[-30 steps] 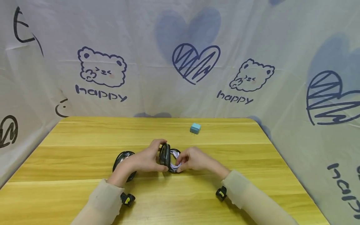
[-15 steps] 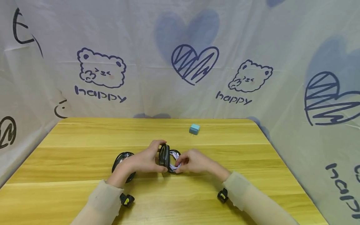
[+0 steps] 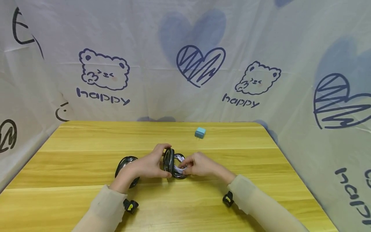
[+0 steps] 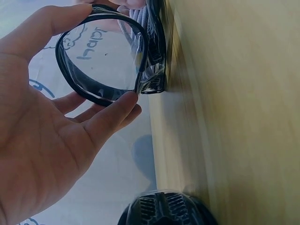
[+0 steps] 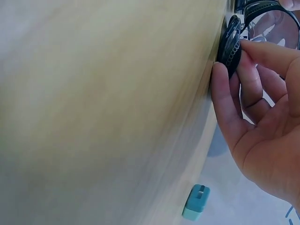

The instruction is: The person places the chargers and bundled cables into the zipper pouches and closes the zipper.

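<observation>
Black, round and with a clear top, a closed case [image 3: 123, 163] lies toward the left of the wooden bench [image 3: 162, 206], partly hidden behind the left hand [image 3: 149, 166] and its wrist. That hand is curved round a clear-windowed lid [image 3: 168, 161], thumb on the near edge and fingers on the far one, keeping it upright. Just to its right, hinged open from it, is the black case base [image 3: 180, 176], flat on the bench, with a lilac-white cable [image 3: 176, 169] coiled inside. Over the coil's right side comes the right hand [image 3: 201, 164], bent finger and thumb pinching the cable near the base's rim. Well apart from both hands, toward the bench's back edge, sits a light-blue charger plug [image 3: 200, 132], prongs facing forward.
</observation>
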`<state>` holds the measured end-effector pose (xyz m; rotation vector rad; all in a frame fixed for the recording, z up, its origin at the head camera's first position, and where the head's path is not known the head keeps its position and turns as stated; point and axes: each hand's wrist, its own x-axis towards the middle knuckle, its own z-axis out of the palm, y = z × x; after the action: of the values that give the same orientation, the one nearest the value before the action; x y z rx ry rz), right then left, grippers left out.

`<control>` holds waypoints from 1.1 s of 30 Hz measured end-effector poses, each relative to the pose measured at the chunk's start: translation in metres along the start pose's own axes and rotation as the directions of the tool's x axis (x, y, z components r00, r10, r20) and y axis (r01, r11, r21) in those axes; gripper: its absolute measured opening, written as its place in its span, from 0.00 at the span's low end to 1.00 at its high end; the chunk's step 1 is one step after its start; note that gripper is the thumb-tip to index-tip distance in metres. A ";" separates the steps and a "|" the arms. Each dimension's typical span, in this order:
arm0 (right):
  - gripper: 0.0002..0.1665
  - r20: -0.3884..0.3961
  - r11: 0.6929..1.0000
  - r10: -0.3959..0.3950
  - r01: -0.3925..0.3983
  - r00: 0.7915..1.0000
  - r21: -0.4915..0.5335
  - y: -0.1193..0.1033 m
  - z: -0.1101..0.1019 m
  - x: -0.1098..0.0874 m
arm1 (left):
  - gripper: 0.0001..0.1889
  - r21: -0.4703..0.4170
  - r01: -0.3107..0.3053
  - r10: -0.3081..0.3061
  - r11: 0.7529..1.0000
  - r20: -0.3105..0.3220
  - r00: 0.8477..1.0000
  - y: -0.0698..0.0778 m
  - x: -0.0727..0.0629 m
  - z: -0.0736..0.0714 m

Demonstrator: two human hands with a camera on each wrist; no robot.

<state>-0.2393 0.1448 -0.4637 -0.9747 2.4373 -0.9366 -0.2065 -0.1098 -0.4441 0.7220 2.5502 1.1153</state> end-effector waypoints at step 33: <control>0.07 -0.001 0.998 -0.024 0.023 1.000 -0.060 0.000 0.001 -0.004 | 0.53 0.007 -0.012 0.012 1.000 0.001 1.000 0.001 0.000 0.001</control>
<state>-0.2361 0.1470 -0.4644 -1.0256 2.4737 -0.8764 -0.2055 -0.1090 -0.4445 0.7398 2.5533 1.1105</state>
